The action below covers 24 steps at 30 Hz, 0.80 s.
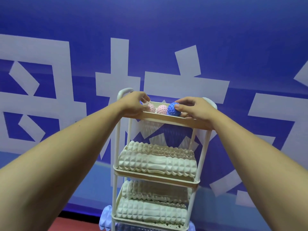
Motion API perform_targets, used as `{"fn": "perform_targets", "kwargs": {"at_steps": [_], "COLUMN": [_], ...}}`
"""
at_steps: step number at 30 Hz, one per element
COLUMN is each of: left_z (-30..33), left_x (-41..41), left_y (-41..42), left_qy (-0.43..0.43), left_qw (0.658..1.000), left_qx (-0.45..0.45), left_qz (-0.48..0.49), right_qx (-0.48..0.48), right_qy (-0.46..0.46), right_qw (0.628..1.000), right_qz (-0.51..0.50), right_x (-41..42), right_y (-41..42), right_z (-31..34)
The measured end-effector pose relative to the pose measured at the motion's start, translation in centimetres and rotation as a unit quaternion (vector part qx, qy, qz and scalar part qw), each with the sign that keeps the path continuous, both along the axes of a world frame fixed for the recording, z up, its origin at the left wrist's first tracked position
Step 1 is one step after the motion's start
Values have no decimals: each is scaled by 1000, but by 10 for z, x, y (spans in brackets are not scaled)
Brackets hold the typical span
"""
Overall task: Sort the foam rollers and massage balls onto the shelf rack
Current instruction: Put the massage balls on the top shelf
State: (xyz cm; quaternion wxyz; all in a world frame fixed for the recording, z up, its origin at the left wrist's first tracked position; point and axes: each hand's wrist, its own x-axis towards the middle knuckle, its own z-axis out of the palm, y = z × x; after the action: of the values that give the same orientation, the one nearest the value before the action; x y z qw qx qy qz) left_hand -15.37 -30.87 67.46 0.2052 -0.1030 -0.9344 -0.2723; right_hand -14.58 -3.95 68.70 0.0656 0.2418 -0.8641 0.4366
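A white shelf rack (117, 147) stands against a blue wall. Its top tray (160, 117) holds two pink spiky massage balls (162, 109) and a blue spiky ball (173, 109). My right hand (195, 108) grips the blue ball over the tray's right side. At the tray's left end, my left hand (135, 103) is closed around another ball, mostly hidden, with a bit of blue showing. Cream ridged foam rollers (156, 161) lie on the middle shelf, and more rollers (150, 210) fill the shelf below.
A pale blue roller (105, 217) shows at the rack's lowest level, partly cut off. The blue wall with large white characters (116, 67) is right behind the rack. A strip of red floor (75, 224) lies at the bottom left.
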Motion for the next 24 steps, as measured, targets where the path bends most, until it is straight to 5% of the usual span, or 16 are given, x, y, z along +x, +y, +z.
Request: {"fn": "perform_targets", "kwargs": {"at_steps": [5,14,24], "left_z": [-2,-4,-3], "left_x": [-3,-2,-1], "left_y": [1,2,9], "left_qy": [21,40,38], "left_qw": [1000,999,998], "left_qx": [-3,-22,-41], "left_qz": [4,10,-3], "right_qx": [97,106,138], "right_qy": [67,61,64], "right_qw": [993,982,986], "right_qz": [-23,-143,-71], "right_x": [1,-14,-7], "right_y": [-5,-15,-11], "right_z": [-3,-8,-7]}}
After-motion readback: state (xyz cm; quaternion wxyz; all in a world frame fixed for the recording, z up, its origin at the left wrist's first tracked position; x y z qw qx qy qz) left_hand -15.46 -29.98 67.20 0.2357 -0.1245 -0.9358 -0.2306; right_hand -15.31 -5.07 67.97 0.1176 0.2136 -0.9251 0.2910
